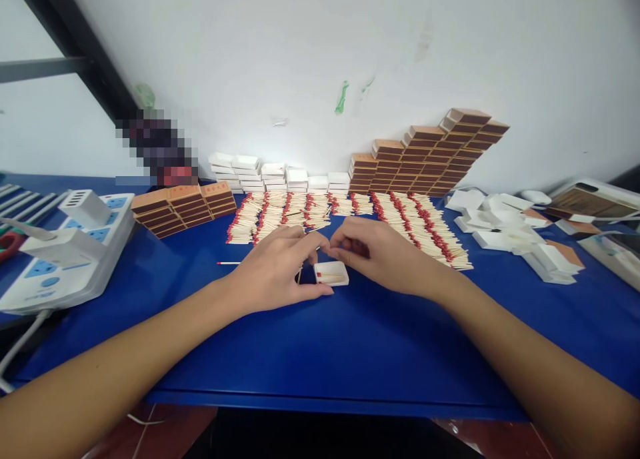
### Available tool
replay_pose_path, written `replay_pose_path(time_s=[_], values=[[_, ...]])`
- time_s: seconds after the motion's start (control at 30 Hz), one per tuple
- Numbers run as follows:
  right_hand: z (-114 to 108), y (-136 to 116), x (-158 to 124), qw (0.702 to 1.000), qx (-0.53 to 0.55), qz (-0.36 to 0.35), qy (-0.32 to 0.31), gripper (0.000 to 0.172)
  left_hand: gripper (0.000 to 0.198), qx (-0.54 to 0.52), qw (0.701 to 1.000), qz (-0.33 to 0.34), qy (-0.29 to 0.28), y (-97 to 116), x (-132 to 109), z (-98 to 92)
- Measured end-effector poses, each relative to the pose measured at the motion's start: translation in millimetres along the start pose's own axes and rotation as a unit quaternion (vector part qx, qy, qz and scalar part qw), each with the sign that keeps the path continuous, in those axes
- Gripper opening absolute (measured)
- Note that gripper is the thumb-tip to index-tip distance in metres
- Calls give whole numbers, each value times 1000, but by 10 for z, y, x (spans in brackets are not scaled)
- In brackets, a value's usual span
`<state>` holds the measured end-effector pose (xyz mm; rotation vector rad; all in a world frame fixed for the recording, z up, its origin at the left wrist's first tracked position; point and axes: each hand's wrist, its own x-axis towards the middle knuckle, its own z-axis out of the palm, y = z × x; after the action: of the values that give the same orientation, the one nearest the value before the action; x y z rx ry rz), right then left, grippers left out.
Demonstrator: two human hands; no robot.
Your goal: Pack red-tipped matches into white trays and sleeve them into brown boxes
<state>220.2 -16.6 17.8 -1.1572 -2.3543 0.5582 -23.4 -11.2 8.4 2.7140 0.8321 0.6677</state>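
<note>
A small white matchbox tray (340, 273) lies on the blue table between my hands, with a few matches inside. My left hand (277, 265) arches at its left side, thumb stretched along the near edge and the other fingers curled. Pale matches (300, 273) show under those curled fingers. Just above the tray, my right hand (375, 249) is closed in a pinch, its fingertips meeting the left forefinger. Whatever the pinch holds is hidden. One loose match (229, 263) rests left of my left hand.
Rows of red-headed matches (273, 212) spread behind my hands. Stacked brown matchboxes (415, 159) and white trays (297, 177) line the wall; more brown boxes (185, 205) stand left. Loose white trays (505, 222) pile up right. A power strip (95, 272) lies left.
</note>
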Motion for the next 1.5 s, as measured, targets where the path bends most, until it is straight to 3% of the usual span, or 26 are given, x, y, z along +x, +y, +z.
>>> replay_pose_path(time_s=[0.07,0.2,0.33,0.43,0.53,0.63,0.8,1.0,1.23,1.37,1.5], values=[[52,65,57,999,9,-18,31,8,46,-14,999,28,-6,68,-33,10],[219,144,153,998,20,-59,9,8,38,-10,994,107,2,262,-107,62],[278,115,198,998,3,-58,-7,13,37,-1,990,139,7,362,-139,104],[209,111,170,999,-7,-30,-24,16,38,13,992,126,24,312,-128,100],[81,171,100,999,-21,1,-28,16,43,20,997,61,35,195,-91,66],[-65,245,26,999,-37,30,-25,20,50,12,999,-2,31,73,-41,25],[-187,188,-38,999,-33,32,-15,22,51,12,999,-47,9,-30,9,6],[-74,-26,-66,997,3,24,-71,17,51,12,999,-42,8,-37,17,14],[106,75,103,999,4,14,44,10,56,-9,1000,-1,10,32,-30,46],[221,155,208,1000,-6,-18,19,9,56,-16,1000,23,-6,112,-74,76],[162,181,184,998,-50,-7,23,14,53,-3,1000,17,-1,98,-57,60]])
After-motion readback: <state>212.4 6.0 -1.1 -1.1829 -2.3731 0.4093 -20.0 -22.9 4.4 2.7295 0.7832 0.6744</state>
